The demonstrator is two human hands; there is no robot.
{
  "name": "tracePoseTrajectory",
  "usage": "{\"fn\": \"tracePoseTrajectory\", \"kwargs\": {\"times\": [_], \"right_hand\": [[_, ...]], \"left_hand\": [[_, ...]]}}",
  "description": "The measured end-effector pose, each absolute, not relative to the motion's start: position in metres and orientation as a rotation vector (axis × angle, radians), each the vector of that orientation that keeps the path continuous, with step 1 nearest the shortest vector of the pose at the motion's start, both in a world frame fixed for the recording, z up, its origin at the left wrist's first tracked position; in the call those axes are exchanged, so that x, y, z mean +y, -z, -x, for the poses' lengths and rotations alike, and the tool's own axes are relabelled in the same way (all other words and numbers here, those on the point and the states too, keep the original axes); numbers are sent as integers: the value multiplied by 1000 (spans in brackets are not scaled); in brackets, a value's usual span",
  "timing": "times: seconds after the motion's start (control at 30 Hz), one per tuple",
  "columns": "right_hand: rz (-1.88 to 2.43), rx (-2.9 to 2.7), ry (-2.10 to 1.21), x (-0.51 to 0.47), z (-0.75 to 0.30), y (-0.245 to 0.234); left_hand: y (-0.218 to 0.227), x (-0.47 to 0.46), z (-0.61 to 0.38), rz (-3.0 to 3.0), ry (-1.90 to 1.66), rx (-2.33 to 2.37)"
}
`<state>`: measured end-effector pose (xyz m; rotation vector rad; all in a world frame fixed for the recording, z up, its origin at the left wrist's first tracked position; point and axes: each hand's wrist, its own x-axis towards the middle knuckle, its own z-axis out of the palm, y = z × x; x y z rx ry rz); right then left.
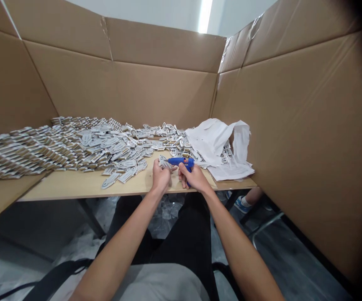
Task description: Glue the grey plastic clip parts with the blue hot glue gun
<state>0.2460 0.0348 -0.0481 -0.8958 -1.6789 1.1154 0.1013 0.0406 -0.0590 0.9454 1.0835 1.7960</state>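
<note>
My right hand (194, 177) is wrapped round the handle of a blue glue gun (181, 161), whose nozzle points left. A pale glue stick (201, 163) seems to stick out of its back end. My left hand (161, 175) pinches a small grey-and-white flat piece (162, 160) by its lower part, just at the nozzle. Whether the nozzle touches the piece I cannot tell. Left of my hands, a heap of similar loose grey pieces (110, 144) spreads over the wooden table (74, 184), several of them near its front edge.
Neatly stacked rows of such pieces (20, 150) fill the table's left side. At the right, crumpled white paper (210, 138) partly covers more pieces. Tall cardboard walls (165, 88) enclose the back and sides. Another person's shoe (241, 205) shows under the table at right.
</note>
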Motion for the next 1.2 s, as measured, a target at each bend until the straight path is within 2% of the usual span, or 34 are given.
{"fn": "tracePoseTrajectory", "kwargs": {"times": [1.2], "right_hand": [[1042, -1829, -882, 31, -248, 45]], "left_hand": [[63, 38, -104, -1031, -1867, 1010]]}}
